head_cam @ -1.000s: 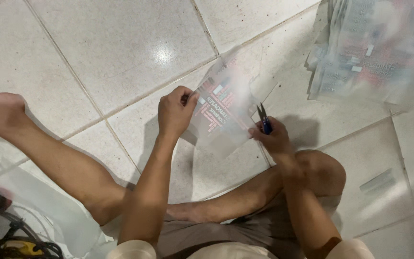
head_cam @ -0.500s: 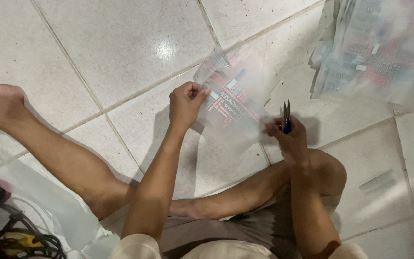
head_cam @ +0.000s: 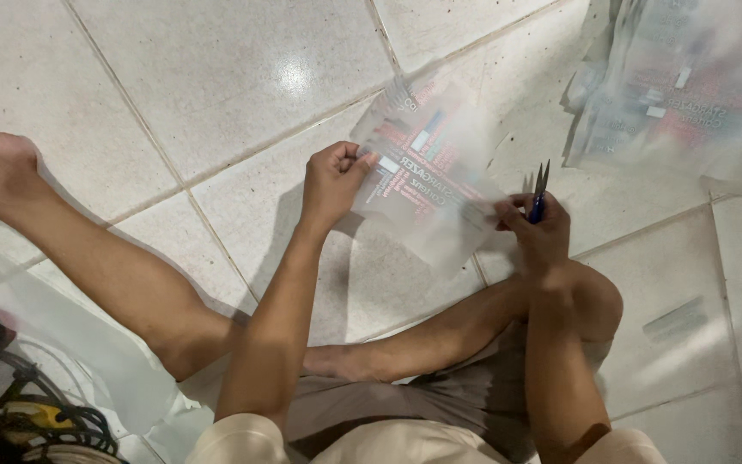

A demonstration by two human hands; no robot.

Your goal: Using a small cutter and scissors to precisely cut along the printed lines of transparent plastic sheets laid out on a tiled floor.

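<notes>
The left hand (head_cam: 333, 176) is closed in a pinch on the near-left edge of the bag (head_cam: 427, 172), a clear printed plastic one held just above the floor (head_cam: 216, 77). The right hand (head_cam: 536, 230) is clenched round the scissors (head_cam: 540, 191), whose blue handles are gripped in the fist and whose blades point up and away from the body; with the fingertips of the same hand the bag's right edge is also pinched. The bag is thus stretched between the two hands, in front of the bent right knee (head_cam: 590, 301).

Judged from this, a cut or trim of the bag is in hand. It would be done best with the film kept taut between the two pinches, since slack plastic tends to fold between blades rather than part. The blades would need to be turned down toward the bag's edge before being closed, and the left fingers are best kept well clear of the line of cut.

Left of the bag, the other leg is stretched over the tiles, with a loose clear sheet (head_cam: 79, 344) and a tangle of dark cables (head_cam: 36, 421) beyond it. Farther off, to the bag's upper right, a pile of similar bags (head_cam: 689, 86) is seen on the floor.
</notes>
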